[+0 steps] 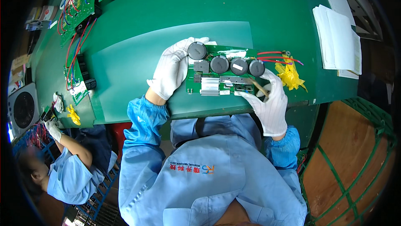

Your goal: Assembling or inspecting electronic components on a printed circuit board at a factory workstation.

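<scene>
My left hand (172,68), in a white glove, grips the left edge of a green circuit board (212,76). The board carries several round black capacitors (219,64) and a silver finned heat sink (209,86). Red and purple wires (273,57) stick out from its right side. At the board's lower right corner, my gloved right hand (270,103) is closed around a thin brown stick (260,87). The stick points toward the parts near the right-hand capacitor; its lower end is hidden in the glove. Both sleeves end in blue cuffs.
A crumpled yellow piece (291,75) lies right of the board, on the green table (288,13). White papers (336,40) are stacked at the right edge. More wired circuit boards (79,14) stand at the left. A co-worker (77,171) sits lower left, by a fan (24,107).
</scene>
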`<action>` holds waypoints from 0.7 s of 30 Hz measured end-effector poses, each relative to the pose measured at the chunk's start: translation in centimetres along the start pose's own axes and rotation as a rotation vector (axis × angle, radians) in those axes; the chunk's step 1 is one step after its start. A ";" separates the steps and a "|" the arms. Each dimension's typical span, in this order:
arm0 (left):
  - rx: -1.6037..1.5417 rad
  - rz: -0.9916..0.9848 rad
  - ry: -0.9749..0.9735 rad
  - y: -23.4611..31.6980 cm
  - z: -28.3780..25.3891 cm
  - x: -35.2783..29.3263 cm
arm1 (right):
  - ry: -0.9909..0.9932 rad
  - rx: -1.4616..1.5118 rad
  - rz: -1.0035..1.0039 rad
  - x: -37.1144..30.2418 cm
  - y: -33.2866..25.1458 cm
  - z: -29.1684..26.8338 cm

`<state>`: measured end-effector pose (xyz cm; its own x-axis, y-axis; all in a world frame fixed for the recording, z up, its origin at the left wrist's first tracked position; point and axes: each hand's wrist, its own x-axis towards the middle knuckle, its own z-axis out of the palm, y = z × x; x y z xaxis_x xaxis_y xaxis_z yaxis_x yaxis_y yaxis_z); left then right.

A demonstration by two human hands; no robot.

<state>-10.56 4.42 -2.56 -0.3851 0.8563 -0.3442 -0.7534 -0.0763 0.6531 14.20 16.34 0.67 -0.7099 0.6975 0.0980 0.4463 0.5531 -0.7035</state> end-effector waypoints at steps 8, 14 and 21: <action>0.634 0.158 -0.036 -0.1 -1.0 0.4 | -0.063 -0.051 0.013 1.3 -0.1 0.8; 0.841 0.250 0.075 -1.3 -2.4 0.6 | -0.055 0.050 0.072 1.3 0.6 1.3; 0.305 0.105 0.053 0.1 0.5 0.2 | -0.019 0.074 0.153 1.0 0.7 2.1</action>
<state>-10.41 4.83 -2.17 -0.4851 0.8236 -0.2937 -0.5171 0.0007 0.8560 12.64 16.46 -1.23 -0.6476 0.7615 -0.0273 0.5089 0.4055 -0.7593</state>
